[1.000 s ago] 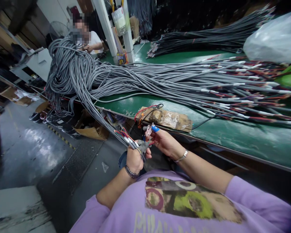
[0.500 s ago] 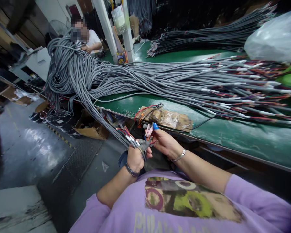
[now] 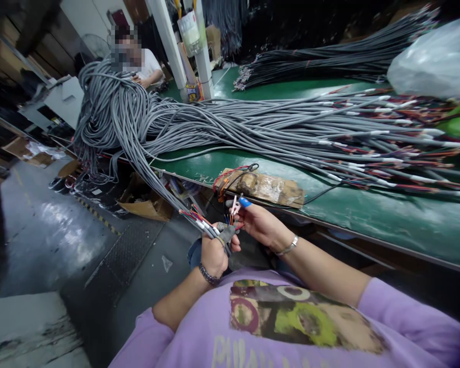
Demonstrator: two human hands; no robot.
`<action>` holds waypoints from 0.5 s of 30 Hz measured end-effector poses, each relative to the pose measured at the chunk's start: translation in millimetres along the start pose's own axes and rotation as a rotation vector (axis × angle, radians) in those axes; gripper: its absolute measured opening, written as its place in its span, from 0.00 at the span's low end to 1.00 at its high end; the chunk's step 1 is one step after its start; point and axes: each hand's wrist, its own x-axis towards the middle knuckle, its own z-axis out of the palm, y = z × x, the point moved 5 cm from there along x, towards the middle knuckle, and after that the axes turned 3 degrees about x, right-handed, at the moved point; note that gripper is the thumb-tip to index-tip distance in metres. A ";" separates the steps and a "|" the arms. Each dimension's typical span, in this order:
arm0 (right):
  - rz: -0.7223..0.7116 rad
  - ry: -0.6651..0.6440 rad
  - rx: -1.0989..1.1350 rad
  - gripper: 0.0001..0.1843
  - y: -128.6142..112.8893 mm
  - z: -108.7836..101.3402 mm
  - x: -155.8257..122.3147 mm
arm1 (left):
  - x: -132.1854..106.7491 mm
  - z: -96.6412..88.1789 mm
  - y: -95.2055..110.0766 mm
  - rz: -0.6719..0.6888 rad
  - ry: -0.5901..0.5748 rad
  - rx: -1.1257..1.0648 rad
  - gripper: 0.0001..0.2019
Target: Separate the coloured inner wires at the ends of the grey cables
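My left hand [image 3: 213, 255] is closed around a bundle of grey cables [image 3: 168, 193]. Their near ends have white sleeves and bare coloured wires [image 3: 191, 213] fanning out. A grey covering wraps my left thumb, which presses on one cable end with loose orange and blue wires [image 3: 230, 220]. My right hand [image 3: 262, 225], with blue tape on one fingertip, pinches a small pale-pink clip-like tool [image 3: 235, 206]. Its fingers are close to that cable end and a red wire there; whether they touch the wire is hard to make out.
Many grey cables [image 3: 230, 122] lie across the green table [image 3: 368, 220]. A taped wooden block [image 3: 272, 188] with cords sits at its edge. Behind are black cables [image 3: 310, 64] and a plastic bag [image 3: 433, 59]. A co-worker [image 3: 151, 66] sits at far left; an open carton [image 3: 149, 207] lies below.
The pink tool has turned more upright in my right hand. The coloured wire ends in my left hand have shifted slightly left and down. The view has moved a little.
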 end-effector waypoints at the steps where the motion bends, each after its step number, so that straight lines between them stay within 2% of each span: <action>1: -0.022 0.000 -0.021 0.12 -1.1 0.3 -0.2 | 0.2 0.1 -0.1 0.006 0.003 -0.002 0.18; 6: -0.047 0.026 -0.047 0.18 1.6 -4.6 2.0 | 2.4 -0.2 -1.3 -0.010 0.014 -0.043 0.16; 12: -0.148 0.049 -0.201 0.25 1.2 -7.1 7.2 | 7.6 0.2 1.4 -0.037 0.029 -0.062 0.17; 15: -0.285 0.088 -0.360 0.28 -4.4 -8.1 6.4 | 9.6 1.7 3.6 -0.044 0.015 -0.058 0.17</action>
